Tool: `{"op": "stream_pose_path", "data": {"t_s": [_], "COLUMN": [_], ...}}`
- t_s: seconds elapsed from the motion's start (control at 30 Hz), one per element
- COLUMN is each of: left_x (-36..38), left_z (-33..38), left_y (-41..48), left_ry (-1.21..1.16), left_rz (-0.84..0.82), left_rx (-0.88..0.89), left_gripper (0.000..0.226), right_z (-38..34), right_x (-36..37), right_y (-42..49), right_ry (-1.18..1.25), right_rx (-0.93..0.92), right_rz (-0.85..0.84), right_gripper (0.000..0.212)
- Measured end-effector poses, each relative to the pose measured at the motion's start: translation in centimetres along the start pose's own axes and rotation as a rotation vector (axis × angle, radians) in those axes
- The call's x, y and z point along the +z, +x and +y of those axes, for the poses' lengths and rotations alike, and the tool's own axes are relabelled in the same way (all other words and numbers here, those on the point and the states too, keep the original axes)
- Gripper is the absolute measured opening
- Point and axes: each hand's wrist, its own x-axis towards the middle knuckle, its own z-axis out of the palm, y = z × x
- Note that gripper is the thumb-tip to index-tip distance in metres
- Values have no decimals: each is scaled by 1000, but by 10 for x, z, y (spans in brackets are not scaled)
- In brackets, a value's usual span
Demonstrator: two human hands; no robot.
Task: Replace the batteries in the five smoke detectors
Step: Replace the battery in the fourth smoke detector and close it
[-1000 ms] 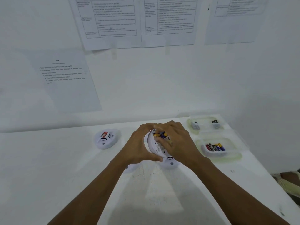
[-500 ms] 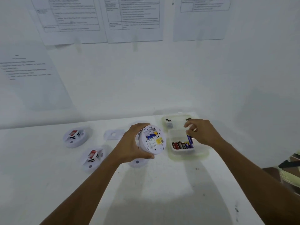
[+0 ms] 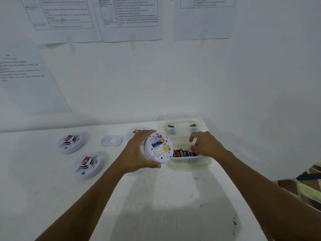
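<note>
The left hand [image 3: 137, 153] grips a smoke detector [image 3: 159, 148] by its rim, lifted off the bench [image 3: 156, 197] and tipped so its back faces the camera. One blue-and-yellow battery [image 3: 157, 143] lies in the open compartment. The slot beside it, toward twelve o'clock, looks empty. At three o'clock of the detector, just beside it, sits the near tub [image 3: 189, 160] with a row of loose batteries [image 3: 182, 152]. The right hand [image 3: 206, 145] hangs over that row with fingers curled down onto its right end — whether it has pinched one I cannot tell.

The step in hand looks like fetching the second cell. To do it well, take a single battery by its middle between thumb and forefinger, so it can be turned on the way across. Check the polarity marks in the slot, seat the spring end first, then press the other end flat. Hold the left hand steady with the compartment facing up, so the seated battery doesn't drop out.

At twelve o'clock of the near tub, a far tub [image 3: 182, 129] holds a few cells — probably the spent ones, so best not to draw from it. A rear detector [image 3: 71, 142] at nine o'clock and a front detector [image 3: 87, 165] at eight lie well apart from the hands. A mounting plate [image 3: 112, 140] lies between the rear detector and the held one.
</note>
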Motion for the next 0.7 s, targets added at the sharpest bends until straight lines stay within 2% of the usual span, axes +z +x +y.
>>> {"op": "stream_pose_path", "data": {"t_s": [0.33, 0.53, 0.7], "left_x": [-6, -5, -3], "left_z": [-2, -4, -6], "left_y": [6, 6, 7], "left_ry": [38, 41, 72], "left_rz": [-7, 9, 48], "left_rx": [29, 46, 87], "left_gripper": [93, 92, 88], "right_z": [-7, -66, -102], "right_x": [-8, -9, 19], "right_y": [-12, -44, -53], "right_ry": [44, 551, 728], "right_rx": [23, -166, -81], "right_rz": [64, 223, 302], "right_gripper": [18, 5, 8]}}
